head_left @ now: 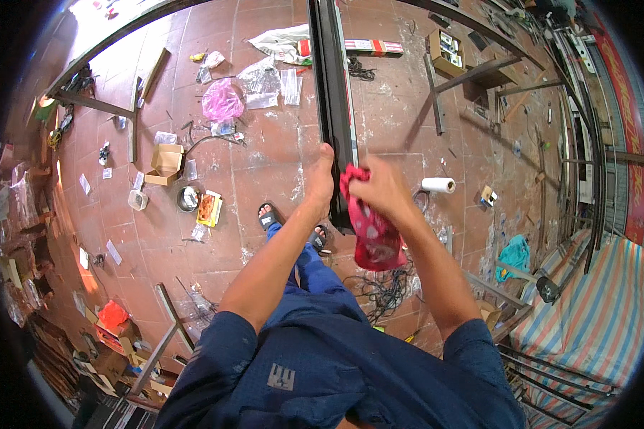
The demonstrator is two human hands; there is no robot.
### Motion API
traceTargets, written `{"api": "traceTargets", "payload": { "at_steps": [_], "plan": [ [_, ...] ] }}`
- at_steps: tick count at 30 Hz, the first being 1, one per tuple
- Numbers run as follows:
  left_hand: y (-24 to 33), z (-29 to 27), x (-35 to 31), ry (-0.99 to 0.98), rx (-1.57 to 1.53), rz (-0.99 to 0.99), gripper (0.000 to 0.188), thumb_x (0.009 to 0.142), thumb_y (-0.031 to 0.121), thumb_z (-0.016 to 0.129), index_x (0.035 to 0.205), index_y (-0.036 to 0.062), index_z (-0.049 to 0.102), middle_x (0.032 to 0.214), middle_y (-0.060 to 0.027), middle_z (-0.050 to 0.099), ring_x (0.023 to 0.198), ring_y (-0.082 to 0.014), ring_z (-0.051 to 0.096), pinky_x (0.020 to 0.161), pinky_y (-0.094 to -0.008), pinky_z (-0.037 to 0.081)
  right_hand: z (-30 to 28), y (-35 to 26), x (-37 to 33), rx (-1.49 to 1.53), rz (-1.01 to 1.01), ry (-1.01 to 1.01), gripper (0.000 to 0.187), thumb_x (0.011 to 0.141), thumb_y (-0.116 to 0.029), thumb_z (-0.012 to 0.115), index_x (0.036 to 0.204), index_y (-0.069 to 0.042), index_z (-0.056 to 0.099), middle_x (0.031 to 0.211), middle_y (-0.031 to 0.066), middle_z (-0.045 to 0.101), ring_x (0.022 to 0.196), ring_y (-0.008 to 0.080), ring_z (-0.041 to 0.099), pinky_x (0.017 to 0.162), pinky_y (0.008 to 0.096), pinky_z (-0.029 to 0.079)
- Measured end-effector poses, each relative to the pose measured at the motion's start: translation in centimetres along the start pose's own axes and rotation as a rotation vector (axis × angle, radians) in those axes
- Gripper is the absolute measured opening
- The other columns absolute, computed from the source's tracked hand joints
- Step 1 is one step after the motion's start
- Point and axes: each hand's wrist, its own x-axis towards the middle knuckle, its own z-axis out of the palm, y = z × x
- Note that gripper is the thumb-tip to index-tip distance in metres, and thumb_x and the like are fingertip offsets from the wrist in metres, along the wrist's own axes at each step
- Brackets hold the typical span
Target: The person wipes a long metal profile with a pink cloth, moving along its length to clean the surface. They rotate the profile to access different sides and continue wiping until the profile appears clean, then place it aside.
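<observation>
Far to the right of the right hand point(381, 189) and its grip, a red banner point(626, 121) carries large pale letters along its length, curved by the lens. Below and left of the grip, the dark blue shirt point(322, 350) bears a light grey square emblem point(281, 377). Nearer, also left of the grip, a black sandal point(267, 215) shows a small white mark. Beyond the grip, apparent print on a long red-and-white box point(383, 48) is too small to read.
</observation>
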Motion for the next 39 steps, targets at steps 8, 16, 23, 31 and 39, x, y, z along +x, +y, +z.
{"api": "traceTargets", "payload": {
  "at_steps": [8,16,23,31,39],
  "plan": [
    [-0.2,-1.4,-1.7,0.099,0.104,-0.017,0.102,0.103,0.077,0.048,0.161,-0.0068,0.042,0.166,-0.0208,0.045,0.153,-0.0298,0.041,0.127,-0.0407,0.028,-4.2,-5.2,16.2,-0.097,0.005,0.175,0.044,0.077,-0.041,0.075,0.105,-0.007,0.077,0.104,0.0242,0.078,0.103,0.0422,0.075,0.091,0.0522,0.058],
    [-1.9,-3.5,0.3,0.18,0.192,0.03,0.106,0.101,0.081,0.047,0.157,-0.009,0.046,0.162,-0.0245,0.048,0.152,-0.0326,0.043,0.127,-0.042,0.028,-2.7,-3.9,16.7,-0.058,-0.024,-0.017,0.052,0.072,-0.041,0.077,0.108,-0.004,0.076,0.109,0.0253,0.077,0.104,0.0421,0.074,0.091,0.0484,0.057],
    [-1.7,-0.2,-0.9,0.09,0.127,0.093,0.106,0.098,0.082,0.052,0.152,-0.0081,0.054,0.157,-0.0223,0.054,0.146,-0.0297,0.048,0.124,-0.0425,0.033,0.8,0.6,-1.6,0.014,0.161,-0.179,0.041,0.076,-0.034,0.078,0.104,-0.005,0.074,0.095,0.0237,0.076,0.089,0.042,0.074,0.082,0.0501,0.057],
    [-4.1,2.4,-0.2,0.132,0.084,0.095,0.103,0.097,0.082,0.054,0.149,-0.0073,0.058,0.15,-0.0179,0.061,0.138,-0.0256,0.051,0.12,-0.0403,0.036,2.2,3.8,-10.6,-0.098,0.184,-0.047,0.032,0.082,-0.029,0.078,0.099,-0.005,0.065,0.091,0.0218,0.073,0.09,0.0446,0.071,0.077,0.0537,0.054],
    [3.0,8.6,-3.0,-0.208,-0.309,-0.04,0.086,0.09,0.091,0.048,0.116,0.0109,0.068,0.092,-0.007,0.071,0.076,-0.0223,0.072,0.069,-0.041,0.063,2.1,16.6,-22.8,-0.048,0.297,0.049,0.032,0.083,-0.027,0.08,0.1,-0.003,0.067,0.092,0.0211,0.072,0.089,0.0396,0.071,0.078,0.0505,0.055]
  ]
}}
